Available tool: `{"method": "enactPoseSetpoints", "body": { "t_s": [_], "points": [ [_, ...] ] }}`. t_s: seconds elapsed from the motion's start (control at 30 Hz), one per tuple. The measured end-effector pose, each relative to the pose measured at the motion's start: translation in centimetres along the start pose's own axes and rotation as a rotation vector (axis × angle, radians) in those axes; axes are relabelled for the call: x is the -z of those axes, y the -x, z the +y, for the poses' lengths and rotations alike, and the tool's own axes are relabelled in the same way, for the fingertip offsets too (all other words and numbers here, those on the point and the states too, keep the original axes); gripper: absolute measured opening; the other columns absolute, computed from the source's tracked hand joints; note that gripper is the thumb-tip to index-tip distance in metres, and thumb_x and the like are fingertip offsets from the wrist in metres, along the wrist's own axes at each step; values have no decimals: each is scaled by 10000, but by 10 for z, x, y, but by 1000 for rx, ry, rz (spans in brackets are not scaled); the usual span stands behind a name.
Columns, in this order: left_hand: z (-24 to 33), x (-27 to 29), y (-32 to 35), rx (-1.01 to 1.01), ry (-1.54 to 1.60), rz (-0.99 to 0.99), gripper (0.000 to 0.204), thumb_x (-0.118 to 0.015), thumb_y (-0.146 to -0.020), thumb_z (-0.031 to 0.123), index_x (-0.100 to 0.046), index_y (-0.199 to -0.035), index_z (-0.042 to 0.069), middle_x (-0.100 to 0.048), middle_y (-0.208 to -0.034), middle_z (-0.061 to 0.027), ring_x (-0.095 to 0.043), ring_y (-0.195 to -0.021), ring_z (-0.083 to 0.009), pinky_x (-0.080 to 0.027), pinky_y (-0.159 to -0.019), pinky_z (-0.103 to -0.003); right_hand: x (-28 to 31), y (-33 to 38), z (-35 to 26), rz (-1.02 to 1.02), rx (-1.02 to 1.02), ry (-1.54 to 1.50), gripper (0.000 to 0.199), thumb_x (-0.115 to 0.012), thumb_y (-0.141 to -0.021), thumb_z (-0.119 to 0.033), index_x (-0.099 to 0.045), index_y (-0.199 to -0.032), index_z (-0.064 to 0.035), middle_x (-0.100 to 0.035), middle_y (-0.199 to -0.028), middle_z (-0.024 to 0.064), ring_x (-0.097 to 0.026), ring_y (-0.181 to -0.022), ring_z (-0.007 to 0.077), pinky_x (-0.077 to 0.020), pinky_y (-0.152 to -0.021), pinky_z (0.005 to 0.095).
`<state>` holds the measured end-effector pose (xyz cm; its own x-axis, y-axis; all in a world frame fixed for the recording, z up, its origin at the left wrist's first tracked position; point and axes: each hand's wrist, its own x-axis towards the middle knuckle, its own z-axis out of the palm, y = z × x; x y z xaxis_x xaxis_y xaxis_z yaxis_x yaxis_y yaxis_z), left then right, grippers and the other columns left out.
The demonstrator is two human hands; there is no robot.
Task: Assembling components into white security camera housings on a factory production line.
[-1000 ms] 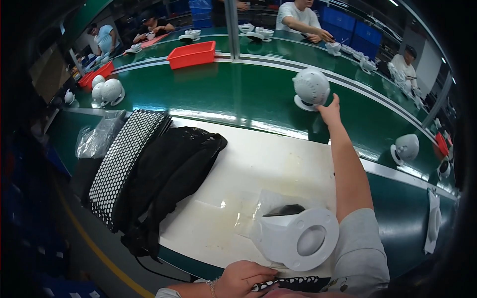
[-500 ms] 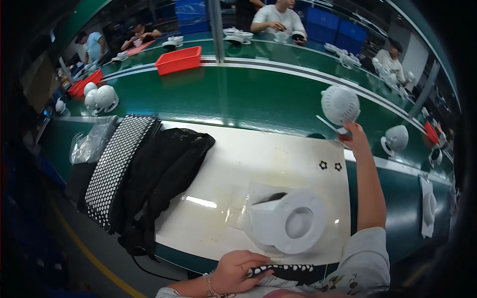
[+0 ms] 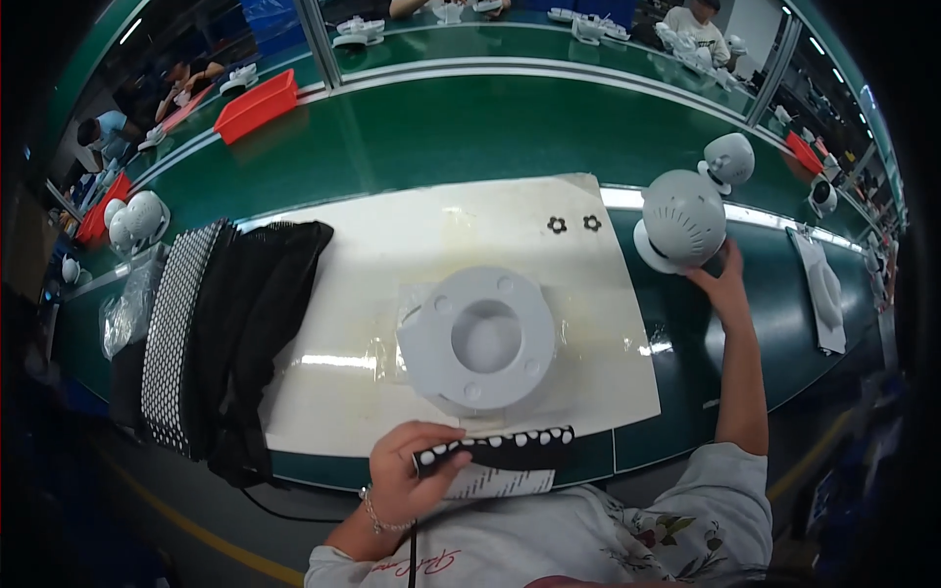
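Basically, long green table point(image 3: 470, 127) runs left-right and carries everything. White work mat point(image 3: 392, 245) lies on its near side, likely to give a clean surface for parts. Black mesh fabric pile point(image 3: 225, 323) is heaped at the mat's left edge, out of the working zone. Grey ring-shaped base point(image 3: 485, 338) sits flat mid-mat, hole up, on clear plastic wrap. White domed housing point(image 3: 683, 220) is off the mat's far right corner, right hand point(image 3: 720, 284) reaching out and cupping its lower edge from below. Left hand point(image 3: 412, 470) is closed around a black dotted strip point(image 3: 495, 451) at the near edge, kept ready. Two small black gear-shaped washers point(image 3: 573, 224) lie on the far mat, apart from the base.
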<state>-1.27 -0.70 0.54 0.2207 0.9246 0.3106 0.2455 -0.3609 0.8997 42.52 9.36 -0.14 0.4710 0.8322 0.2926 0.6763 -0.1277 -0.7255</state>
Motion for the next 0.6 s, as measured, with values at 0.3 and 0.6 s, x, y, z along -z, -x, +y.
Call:
{"method": "enactPoseSetpoints", "body": {
  "t_s": [0.3, 0.6],
  "points": [
    [7, 11, 6, -134, 28, 141, 169, -697, -675, 4, -607, -812, -34, -619, -853, -117, -594, -718, -165, -461, -626, -246, -1, 110, -188, -989, 1007, -175, 526, -711, -698, -321, -522, -1090, -26, -516, -1134, 127, -533, -973, 266, -418, -830, 354],
    [49, 4, -3, 75, 658, 265, 206, -725, -673, 23, -604, -832, -29, -619, -856, -105, -588, -742, -145, -461, -641, -242, -46, 135, -202, -806, 995, -485, 404, -709, -653, 7, -526, -1008, -55, -577, -869, 94, -597, -736, 187, -476, -588, 277]
  ]
}}
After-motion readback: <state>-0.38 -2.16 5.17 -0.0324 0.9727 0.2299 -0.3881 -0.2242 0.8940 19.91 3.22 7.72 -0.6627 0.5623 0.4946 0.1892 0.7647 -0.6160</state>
